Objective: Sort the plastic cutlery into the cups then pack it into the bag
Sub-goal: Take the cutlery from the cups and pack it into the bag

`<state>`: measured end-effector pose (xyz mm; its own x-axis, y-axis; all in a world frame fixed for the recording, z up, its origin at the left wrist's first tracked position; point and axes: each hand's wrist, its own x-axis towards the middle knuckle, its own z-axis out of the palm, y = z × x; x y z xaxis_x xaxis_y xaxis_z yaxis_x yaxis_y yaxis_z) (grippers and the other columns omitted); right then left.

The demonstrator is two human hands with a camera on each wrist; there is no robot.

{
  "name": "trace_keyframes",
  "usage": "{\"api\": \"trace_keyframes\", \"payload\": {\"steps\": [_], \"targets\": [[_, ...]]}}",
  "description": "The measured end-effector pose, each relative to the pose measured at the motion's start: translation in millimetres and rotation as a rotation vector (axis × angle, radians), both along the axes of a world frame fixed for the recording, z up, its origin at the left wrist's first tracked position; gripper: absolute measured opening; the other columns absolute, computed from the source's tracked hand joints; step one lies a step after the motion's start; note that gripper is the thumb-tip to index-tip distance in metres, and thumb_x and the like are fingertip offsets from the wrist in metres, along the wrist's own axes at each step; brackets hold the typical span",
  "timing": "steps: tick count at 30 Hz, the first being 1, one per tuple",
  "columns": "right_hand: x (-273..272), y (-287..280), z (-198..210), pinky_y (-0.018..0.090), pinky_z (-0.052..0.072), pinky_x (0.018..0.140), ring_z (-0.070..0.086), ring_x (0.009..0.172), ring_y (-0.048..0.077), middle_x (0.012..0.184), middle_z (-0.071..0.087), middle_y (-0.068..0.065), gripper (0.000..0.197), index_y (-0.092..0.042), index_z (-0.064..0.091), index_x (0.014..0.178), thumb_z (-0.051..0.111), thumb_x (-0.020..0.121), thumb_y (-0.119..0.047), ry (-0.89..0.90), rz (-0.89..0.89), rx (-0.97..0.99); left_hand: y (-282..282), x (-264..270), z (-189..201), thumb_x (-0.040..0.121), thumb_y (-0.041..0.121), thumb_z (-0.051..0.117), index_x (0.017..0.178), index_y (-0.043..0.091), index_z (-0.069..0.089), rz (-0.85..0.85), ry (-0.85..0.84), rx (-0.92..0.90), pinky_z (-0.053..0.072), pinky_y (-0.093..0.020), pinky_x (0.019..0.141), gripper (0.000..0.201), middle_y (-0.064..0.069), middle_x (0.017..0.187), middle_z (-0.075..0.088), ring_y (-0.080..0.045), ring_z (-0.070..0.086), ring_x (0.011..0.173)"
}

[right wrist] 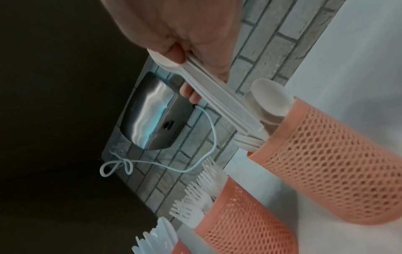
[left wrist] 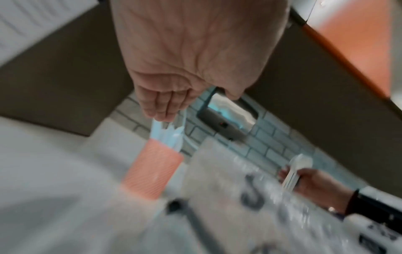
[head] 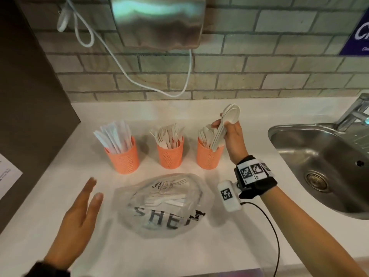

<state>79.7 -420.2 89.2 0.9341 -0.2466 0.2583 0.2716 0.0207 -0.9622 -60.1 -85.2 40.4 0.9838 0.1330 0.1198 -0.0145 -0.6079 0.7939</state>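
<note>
Three orange mesh cups stand in a row on the white counter: the left cup (head: pixel 123 158) holds knives, the middle cup (head: pixel 170 154) forks, the right cup (head: pixel 208 155) spoons. My right hand (head: pixel 229 129) grips a stack of white spoons (head: pixel 223 126) by the handles, bowls up, with the handle ends at the right cup's rim (right wrist: pixel 280 127). A clear plastic bag (head: pixel 163 204) with black lettering lies in front of the cups, with white cutlery inside. My left hand (head: pixel 79 210) hovers flat and empty to the left of the bag.
A steel sink (head: pixel 323 168) with a tap (head: pixel 355 112) lies to the right. A metal dispenser (head: pixel 157 21) with a white cord (head: pixel 123 66) hangs on the tiled wall. A dark panel (head: pixel 30 96) bounds the left side, with a paper sheet (head: pixel 8 176) by it.
</note>
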Motion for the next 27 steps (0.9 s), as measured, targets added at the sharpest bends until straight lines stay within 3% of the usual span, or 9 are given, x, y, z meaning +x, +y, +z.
{"api": "trace_keyframes", "payload": {"steps": [3,6,8,10,14,16,18,22,27], "targets": [[6.6,2.9,-5.4,0.010,0.048,0.064,0.056,0.084,0.018,0.085,0.057,0.006,0.020,-0.005,0.040,0.110,0.026,0.096,-0.002,-0.003,0.006,0.015,11.1,-17.4,-53.4,0.092,0.040,0.047,0.143,0.011,0.033,0.107,0.134,0.161,0.021,-0.031,0.110,0.060,-0.011,0.149,0.034,-0.027,0.032,0.138],[13.7,4.2,-10.5,0.021,0.052,0.074,0.057,0.086,0.020,0.087,0.058,0.005,0.019,-0.006,0.039,0.110,0.027,0.095,-0.002,-0.010,-0.008,0.008,12.6,-24.6,-94.3,0.092,0.036,0.051,0.144,0.009,0.029,0.110,0.269,0.346,0.016,-0.040,0.117,0.063,-0.015,0.153,0.024,-0.029,0.021,0.143],[18.0,3.9,-12.1,0.034,0.050,0.083,0.057,0.089,0.023,0.088,0.059,0.006,0.019,-0.007,0.039,0.110,0.027,0.095,-0.002,-0.007,-0.008,0.015,10.0,-26.7,-107.6,0.091,0.043,0.046,0.144,0.011,0.028,0.103,0.303,0.435,0.018,-0.046,0.115,0.065,-0.016,0.154,0.021,-0.032,0.020,0.143],[22.4,2.6,-12.8,0.037,0.049,0.085,0.057,0.091,0.025,0.088,0.059,0.005,0.019,-0.008,0.040,0.110,0.029,0.094,-0.003,-0.013,-0.008,0.007,8.2,-28.7,-115.5,0.080,0.062,0.028,0.144,0.012,0.029,0.080,0.312,0.499,0.020,-0.047,0.114,0.081,-0.016,0.154,0.020,-0.033,0.021,0.142],[25.6,0.5,-14.0,0.020,0.053,0.072,0.057,0.092,0.028,0.089,0.060,0.006,0.023,-0.006,0.040,0.113,0.028,0.094,0.000,0.015,0.017,-0.007,15.0,-28.5,-130.7,0.073,0.082,-0.003,0.138,0.008,0.042,0.052,0.271,0.559,0.030,-0.053,0.106,0.108,-0.021,0.148,0.033,-0.039,0.034,0.135],[24.5,-1.1,-16.0,0.013,0.051,0.065,0.058,0.090,0.025,0.088,0.060,0.007,0.024,-0.005,0.039,0.113,0.028,0.093,0.003,0.027,0.028,-0.018,15.9,-27.9,-132.0,0.077,0.079,-0.003,0.135,0.006,0.047,0.052,0.277,0.569,0.034,-0.056,0.103,0.106,-0.022,0.144,0.039,-0.041,0.040,0.131],[26.3,-4.2,-21.5,0.014,0.052,0.067,0.060,0.090,0.023,0.090,0.062,0.007,0.026,-0.009,0.039,0.109,0.030,0.090,0.006,0.033,0.024,-0.072,16.5,-28.1,-131.2,0.083,0.073,0.001,0.130,0.004,0.053,0.050,0.274,0.586,0.039,-0.059,0.096,0.098,-0.024,0.138,0.046,-0.044,0.047,0.124],[29.8,-9.2,-32.6,0.034,0.050,0.082,0.061,0.093,0.027,0.102,0.064,0.016,0.026,-0.019,0.049,0.098,0.041,0.078,-0.005,0.021,-0.023,-0.335,17.2,-30.4,-130.3,0.088,0.067,0.005,0.125,0.004,0.057,0.033,0.283,0.604,0.044,-0.059,0.089,0.090,-0.025,0.133,0.051,-0.044,0.053,0.117],[40.4,-18.2,-41.9,0.040,0.036,0.095,0.055,0.101,0.036,0.114,0.060,0.020,0.049,0.003,0.060,0.109,0.035,0.069,-0.013,0.038,-0.162,-0.914,15.6,-31.3,-129.2,0.087,0.069,0.004,0.126,0.006,0.056,0.041,0.276,0.613,0.043,-0.058,0.091,0.090,-0.023,0.134,0.051,-0.043,0.052,0.119]]}}
